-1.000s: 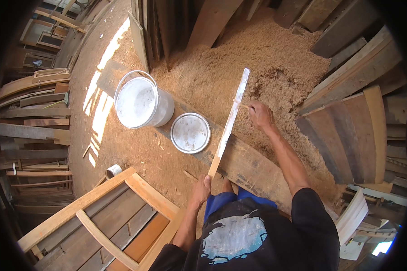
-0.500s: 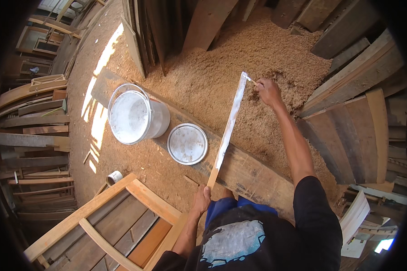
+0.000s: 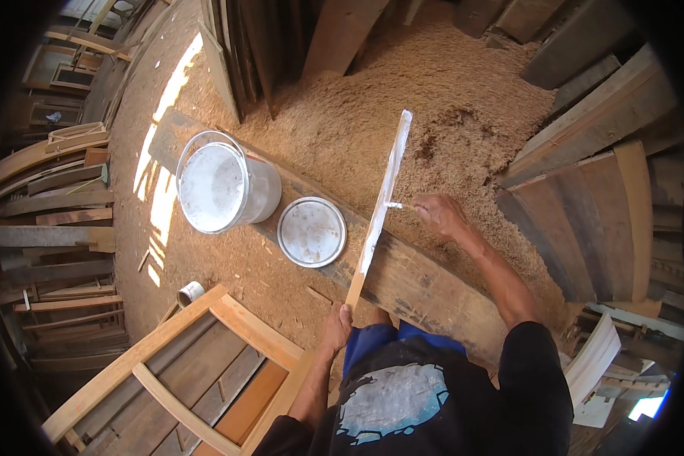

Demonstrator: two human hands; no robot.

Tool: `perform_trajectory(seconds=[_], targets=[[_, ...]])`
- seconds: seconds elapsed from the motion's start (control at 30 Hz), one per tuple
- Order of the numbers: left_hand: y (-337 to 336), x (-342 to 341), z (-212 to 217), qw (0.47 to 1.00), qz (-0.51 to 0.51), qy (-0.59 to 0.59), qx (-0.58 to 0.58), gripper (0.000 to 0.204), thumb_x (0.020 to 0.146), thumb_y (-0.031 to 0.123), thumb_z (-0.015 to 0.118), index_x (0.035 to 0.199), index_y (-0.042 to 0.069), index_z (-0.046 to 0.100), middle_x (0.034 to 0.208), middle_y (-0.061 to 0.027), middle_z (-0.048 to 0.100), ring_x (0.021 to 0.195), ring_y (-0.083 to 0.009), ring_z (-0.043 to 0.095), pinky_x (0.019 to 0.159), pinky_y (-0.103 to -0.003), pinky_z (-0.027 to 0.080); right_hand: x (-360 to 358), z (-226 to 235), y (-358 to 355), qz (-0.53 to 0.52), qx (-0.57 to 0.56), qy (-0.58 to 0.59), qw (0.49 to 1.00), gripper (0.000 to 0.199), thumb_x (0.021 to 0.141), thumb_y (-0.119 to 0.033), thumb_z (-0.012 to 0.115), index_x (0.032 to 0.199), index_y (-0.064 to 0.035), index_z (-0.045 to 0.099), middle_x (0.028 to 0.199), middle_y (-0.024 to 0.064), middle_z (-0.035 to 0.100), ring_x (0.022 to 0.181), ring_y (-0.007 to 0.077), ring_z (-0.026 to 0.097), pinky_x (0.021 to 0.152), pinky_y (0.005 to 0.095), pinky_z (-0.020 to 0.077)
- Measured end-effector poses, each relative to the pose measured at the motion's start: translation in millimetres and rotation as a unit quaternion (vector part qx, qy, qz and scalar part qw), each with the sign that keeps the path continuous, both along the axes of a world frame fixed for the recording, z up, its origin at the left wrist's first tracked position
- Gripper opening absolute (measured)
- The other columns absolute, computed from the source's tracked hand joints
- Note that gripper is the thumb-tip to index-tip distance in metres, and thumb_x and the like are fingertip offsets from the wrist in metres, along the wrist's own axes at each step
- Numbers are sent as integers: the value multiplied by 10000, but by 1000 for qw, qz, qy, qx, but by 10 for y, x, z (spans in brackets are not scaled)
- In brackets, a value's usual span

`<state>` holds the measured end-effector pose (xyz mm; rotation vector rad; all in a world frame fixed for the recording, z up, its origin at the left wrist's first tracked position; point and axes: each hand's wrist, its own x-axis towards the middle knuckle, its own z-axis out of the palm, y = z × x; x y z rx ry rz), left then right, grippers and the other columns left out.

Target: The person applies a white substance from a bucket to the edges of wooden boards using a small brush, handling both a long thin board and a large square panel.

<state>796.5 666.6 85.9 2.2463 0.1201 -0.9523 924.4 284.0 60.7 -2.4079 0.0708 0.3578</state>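
My left hand [image 3: 337,327] is closed around the bare lower end of a long narrow wooden strip [image 3: 383,194]. The strip slants up and away from me, its upper part coated in wet-looking white. In my right hand [image 3: 441,215] is a small paintbrush [image 3: 394,205], pinched by its thin handle. The brush's white tip touches the strip's right edge, near the middle of its length. A white bucket [image 3: 264,194] with a raised wire handle stands to the left on a plank. Beside it lies a round whitish lid [image 3: 311,232] with a metallic-looking rim.
The thick plank [image 3: 433,292] runs diagonally beneath the strip. Sawdust [image 3: 463,91] is heaped beyond it. A wooden frame [image 3: 140,357] lies at lower left, near a small white can [image 3: 191,294]. Boards [image 3: 593,228] lean at right, and stacked timber [image 3: 61,235] lines the left.
My right hand has brought the brush down the strip from its far tip to about its middle. My left hand keeps hold of the strip's lower end.
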Motion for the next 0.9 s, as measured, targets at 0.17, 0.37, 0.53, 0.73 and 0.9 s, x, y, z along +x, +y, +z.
perform_trajectory(seconds=[0.17,0.37,0.53,0.73,0.9], targets=[[35,-17,-33,1000,-13,-6,20,467,1080,452,337,1014,39,545,818,-244,652,813,-477,645,719,-547,485,-35,259,115,16,93,56,994,205,959,-191,547,915,-37,674,743,137,649,655,261,614,626,427,483],[-37,48,35,999,-15,1,28,477,1078,469,335,1032,44,545,837,-246,647,842,-482,638,731,-551,475,293,77,-36,-120,40,-55,990,230,947,-228,532,905,-42,659,714,164,650,638,302,620,624,455,490],[-75,57,67,1000,12,10,12,486,1082,471,330,1039,35,542,844,-275,629,831,-504,621,728,-555,468,-115,90,381,-28,81,40,996,200,945,-198,564,901,-20,643,777,192,638,703,371,629,673,481,493],[-71,56,17,1000,17,-1,1,483,1083,464,340,1036,28,543,854,-295,612,846,-512,617,721,-544,465,-647,294,697,81,124,30,989,168,924,-174,593,925,-22,665,834,207,648,786,393,652,729,485,509],[-62,136,-17,1000,0,14,-21,632,1058,593,328,1036,9,569,790,-134,618,696,-251,621,664,-400,498,-693,322,709,-39,143,-58,987,165,919,-167,611,996,-52,701,906,182,676,864,387,664,788,470,531]])
